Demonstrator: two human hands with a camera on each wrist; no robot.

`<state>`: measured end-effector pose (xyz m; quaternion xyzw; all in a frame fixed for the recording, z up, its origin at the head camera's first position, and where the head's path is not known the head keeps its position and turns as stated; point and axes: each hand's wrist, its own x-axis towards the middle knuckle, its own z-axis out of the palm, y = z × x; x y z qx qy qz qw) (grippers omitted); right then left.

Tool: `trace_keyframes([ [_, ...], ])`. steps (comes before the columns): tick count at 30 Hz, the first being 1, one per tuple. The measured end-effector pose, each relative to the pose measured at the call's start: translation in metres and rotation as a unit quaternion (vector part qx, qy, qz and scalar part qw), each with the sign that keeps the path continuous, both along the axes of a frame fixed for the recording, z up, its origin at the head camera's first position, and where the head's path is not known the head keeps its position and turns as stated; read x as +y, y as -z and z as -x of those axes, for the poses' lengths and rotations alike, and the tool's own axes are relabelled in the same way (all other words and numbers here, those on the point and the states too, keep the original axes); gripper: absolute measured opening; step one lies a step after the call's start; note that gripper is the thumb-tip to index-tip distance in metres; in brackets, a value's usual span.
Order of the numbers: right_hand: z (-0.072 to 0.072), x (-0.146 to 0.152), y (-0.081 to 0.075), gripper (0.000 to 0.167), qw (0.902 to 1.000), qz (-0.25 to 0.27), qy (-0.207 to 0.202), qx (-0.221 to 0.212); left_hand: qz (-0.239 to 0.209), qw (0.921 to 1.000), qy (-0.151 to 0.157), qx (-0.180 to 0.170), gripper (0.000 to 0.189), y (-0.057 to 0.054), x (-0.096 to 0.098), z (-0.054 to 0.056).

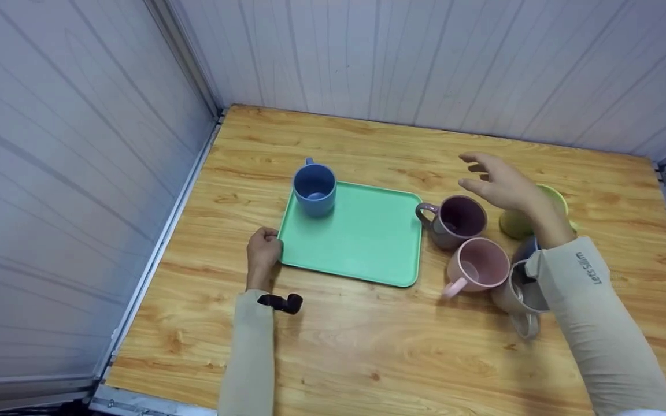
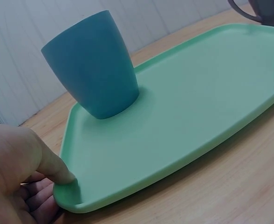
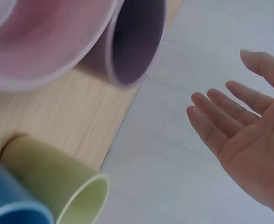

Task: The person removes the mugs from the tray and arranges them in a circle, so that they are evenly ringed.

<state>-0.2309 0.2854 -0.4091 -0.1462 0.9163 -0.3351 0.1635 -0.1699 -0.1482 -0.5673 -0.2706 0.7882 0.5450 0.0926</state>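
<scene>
A blue mug [image 1: 314, 189] stands upright on the left back part of a green tray [image 1: 367, 237], its handle pointing to the back. My left hand [image 1: 264, 252] pinches the tray's front left corner; in the left wrist view the thumb [image 2: 62, 173] lies over the rim and the other fingers are curled beside and below it. My right hand [image 1: 498, 182] is raised above the mugs on the right, fingers spread and holding nothing. Nearest to it are a dark purple mug [image 1: 446, 228], whose handle reaches the tray's right edge, and a yellow-green mug [image 3: 53, 170], partly hidden behind the wrist.
A pink mug [image 1: 477, 266] stands in front of the purple one. Beside it is a beige mug [image 1: 509, 300], partly under the right sleeve. Another blue mug [image 3: 16, 200] is mostly hidden by that arm in the head view. Pale panels [image 1: 333, 58] wall the wooden table [image 1: 333, 358].
</scene>
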Motion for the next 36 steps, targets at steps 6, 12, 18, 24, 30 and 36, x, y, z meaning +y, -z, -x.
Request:
trace_keyframes([
  [6,0.010,-0.033,0.008,0.059,0.9990,0.007,-0.017,0.042,0.003,1.0000,0.001,0.001,0.031,-0.001,0.002,0.002],
  [12,0.013,-0.077,0.019,0.061,0.9956,-0.001,-0.032,0.088,0.013,0.9999,0.004,0.002,0.031,0.000,0.003,0.003],
  [18,0.008,-0.123,0.038,0.062,0.9938,-0.007,-0.062,0.093,0.014,0.9999,-0.005,0.002,0.031,0.003,0.003,0.000],
  [24,0.000,-0.160,0.049,0.065,0.9924,-0.041,-0.087,0.077,0.014,0.9998,-0.007,0.008,0.031,0.001,0.002,0.000],
  [30,-0.005,-0.192,0.059,0.074,0.9918,-0.045,-0.103,0.061,0.014,0.9999,-0.003,0.005,0.031,0.000,0.001,-0.001],
  [36,-0.004,-0.218,0.074,0.087,0.9947,-0.003,-0.077,0.069,0.014,0.9999,-0.003,0.000,0.030,0.003,0.004,-0.002],
])
